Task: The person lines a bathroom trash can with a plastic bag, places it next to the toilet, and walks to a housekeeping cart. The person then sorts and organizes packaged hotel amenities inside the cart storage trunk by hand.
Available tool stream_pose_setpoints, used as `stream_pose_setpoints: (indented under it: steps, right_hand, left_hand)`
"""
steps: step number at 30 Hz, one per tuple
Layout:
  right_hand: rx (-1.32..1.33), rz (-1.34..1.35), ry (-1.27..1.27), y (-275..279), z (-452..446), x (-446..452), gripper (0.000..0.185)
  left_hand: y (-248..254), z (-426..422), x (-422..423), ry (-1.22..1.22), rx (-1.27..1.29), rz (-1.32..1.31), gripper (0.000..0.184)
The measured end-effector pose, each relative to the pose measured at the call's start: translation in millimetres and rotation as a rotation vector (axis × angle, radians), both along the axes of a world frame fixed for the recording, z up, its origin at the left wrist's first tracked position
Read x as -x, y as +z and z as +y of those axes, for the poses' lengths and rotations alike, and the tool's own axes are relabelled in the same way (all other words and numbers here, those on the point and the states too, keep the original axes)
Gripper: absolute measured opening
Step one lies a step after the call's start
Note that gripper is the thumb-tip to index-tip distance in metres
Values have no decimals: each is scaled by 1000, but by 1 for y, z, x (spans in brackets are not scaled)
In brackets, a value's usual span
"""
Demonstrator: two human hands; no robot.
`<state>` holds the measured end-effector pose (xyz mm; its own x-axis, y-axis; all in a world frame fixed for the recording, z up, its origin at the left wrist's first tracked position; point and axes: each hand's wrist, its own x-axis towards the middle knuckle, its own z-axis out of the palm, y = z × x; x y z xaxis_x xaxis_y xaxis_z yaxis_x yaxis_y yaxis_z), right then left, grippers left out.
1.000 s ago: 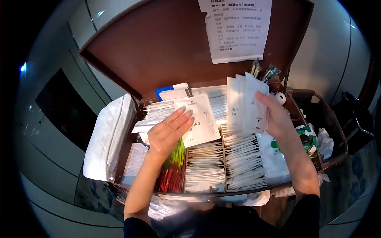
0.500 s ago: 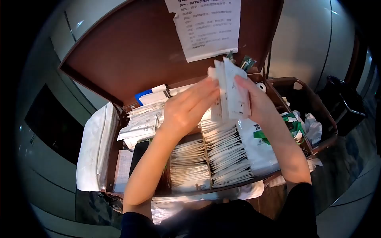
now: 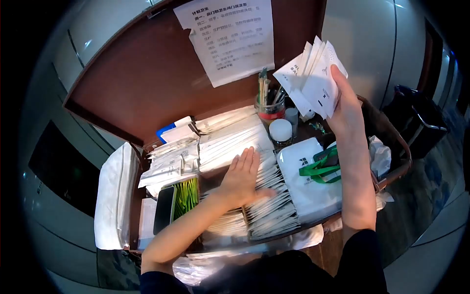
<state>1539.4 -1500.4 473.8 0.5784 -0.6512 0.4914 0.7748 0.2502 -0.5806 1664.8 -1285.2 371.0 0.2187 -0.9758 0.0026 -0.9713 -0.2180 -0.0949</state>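
My right hand (image 3: 345,105) is raised at the upper right, its fingers and thumb closed on a fanned bunch of white printed paper packets (image 3: 316,81). Lower down, my left hand (image 3: 242,180) lies with fingers stretched over the rows of packets in the brown case, holding nothing that shows. Under and beside it stands a tightly filed row of white packets (image 3: 274,208). Another row of packets (image 3: 227,229) is partly hidden by my left forearm. Behind the fingertips lies a block of longer white packets (image 3: 230,144).
The case's raised lid (image 3: 132,83) carries a printed sheet (image 3: 232,39). A jar of sticks (image 3: 270,105), a white-lidded container (image 3: 280,131), green-strapped white bag (image 3: 306,196), green-wrapped sticks (image 3: 186,196) and a dark phone-like object (image 3: 164,210) surround the packets. Folded white cloth (image 3: 115,201) hangs left.
My hands have separated. The right one has moved up and right with the packets, now fanned out. My left hand has let go of them and dropped onto the rows. The view has shifted slightly.
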Motion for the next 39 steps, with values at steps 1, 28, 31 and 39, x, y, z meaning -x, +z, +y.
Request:
stream_pose_setpoints:
  steps: [1, 28, 31, 39]
  right_hand:
    - [-1, -4, 27, 2, 5, 2, 47]
    - [1414, 533, 1, -36, 65, -50, 40]
    - [1586, 628, 6, -38, 71, -65, 41]
    - [1831, 630, 148, -44, 66, -90, 45]
  left_hand:
    - [-1, 1, 1, -15, 34, -2, 101]
    - [-5, -8, 39, 133, 228, 90, 98]
    - [5, -7, 39, 157, 170, 154, 103]
    - [0, -4, 46, 175, 193, 89, 106]
